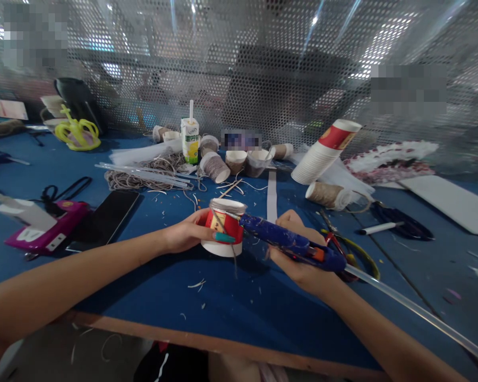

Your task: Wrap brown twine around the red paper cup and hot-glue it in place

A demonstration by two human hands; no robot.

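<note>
My left hand (193, 232) is closed around a red and white paper cup (231, 229), its thumb lying across the front. Grey cord (218, 222) runs round the cup near the rim, and a loose end hangs down the front. A blue hot glue gun (279, 233) is gripped in my right hand (302, 260). Its nozzle points left and meets the cup's upper side, near the cord. From the gun's rear a long clear glue stick (418, 313) sticks out toward the lower right. Part of my right hand is hidden behind the gun.
Behind the cup lie cord bundles (143, 178), a juice carton (190, 140) and several cord-wrapped cups (215, 167). A leaning stack of paper cups (322, 154) stands right of them. To the left are a phone (109, 217) and a purple power strip (50, 233); scissors (336, 244) lie right.
</note>
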